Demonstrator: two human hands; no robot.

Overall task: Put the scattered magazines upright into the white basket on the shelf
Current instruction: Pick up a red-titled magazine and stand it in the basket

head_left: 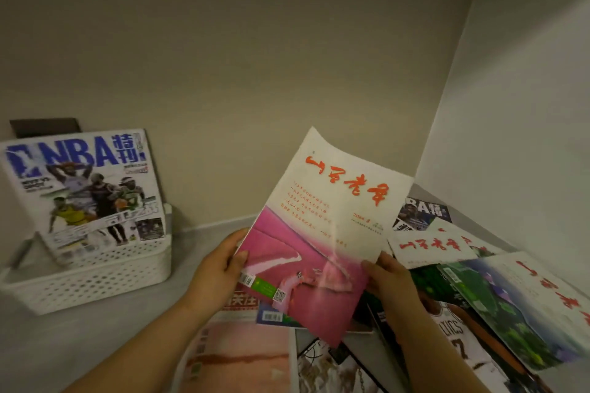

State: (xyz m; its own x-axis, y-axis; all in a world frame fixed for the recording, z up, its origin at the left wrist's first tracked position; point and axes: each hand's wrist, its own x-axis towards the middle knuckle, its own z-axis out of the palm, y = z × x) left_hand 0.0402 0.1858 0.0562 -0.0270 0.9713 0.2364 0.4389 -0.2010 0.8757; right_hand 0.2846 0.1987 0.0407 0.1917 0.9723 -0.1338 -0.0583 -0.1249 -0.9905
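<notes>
On the grey shelf (105,325), at its left, stands the white basket (95,277), a perforated plastic one whose left end is cut off by the frame edge; an NBA magazine (86,188) stands upright in it, leaning back toward the wall, its lower edge hidden behind the basket's rim. Something dark (44,126) shows behind its top edge, too little of it in view to identify. In the middle, both hands hold up a pink-and-cream magazine (319,233) with red brush lettering, tilted to the right and lifted clear of the pile. The left hand (220,268) is closed on its lower left edge, thumb on the cover and fingers hidden behind it. The right hand (388,281) is closed on the lower right edge, again with only the thumb side showing. Below and to the right lie the scattered magazines, overlapping one another: a second cream issue (431,246) with the same red lettering, a green landscape cover (517,313) running off the right edge, a basketball cover with a white jersey (459,338) partly under the right forearm, another NBA issue (421,210) mostly covered, and a pale pink cover (242,357) at the bottom, cut off by the frame. The small print is too blurred to read.
</notes>
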